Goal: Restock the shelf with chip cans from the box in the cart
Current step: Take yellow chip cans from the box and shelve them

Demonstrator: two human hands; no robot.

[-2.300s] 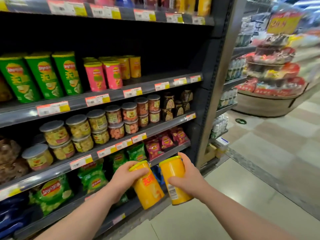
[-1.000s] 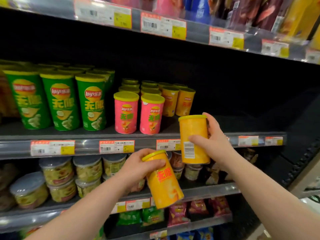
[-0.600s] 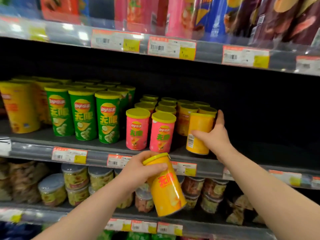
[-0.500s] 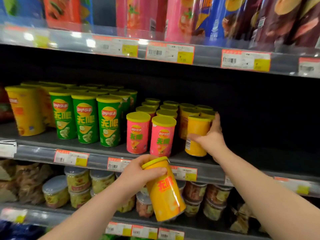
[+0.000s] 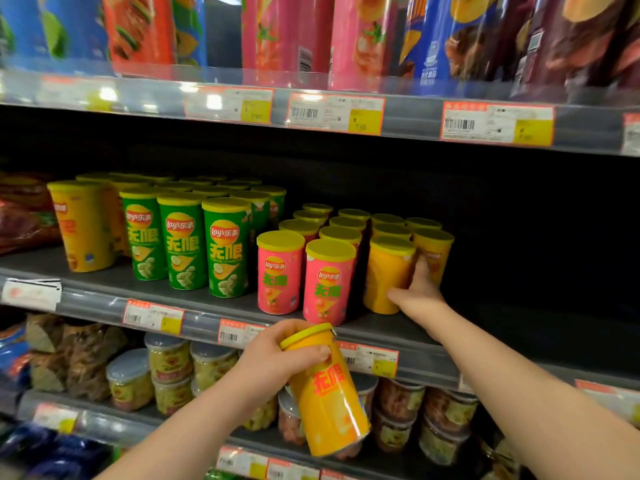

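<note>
Our right hand clasps an orange can standing on the shelf just beside the pink cans; a clumsy release could topple neighbours. Our left hand grips a second can, tilted below, which might slip.

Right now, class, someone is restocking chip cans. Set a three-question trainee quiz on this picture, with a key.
1. True or false: the left hand holds the tilted orange can, not yet set on the shelf.
2. Choose: the upright orange can that the right hand grips stands (A) left of the green cans, (B) right of the pink cans, (C) on the top shelf.
3. Short answer: how many pink cans show front labels?
Key: 1 true; 2 B; 3 two.
</note>
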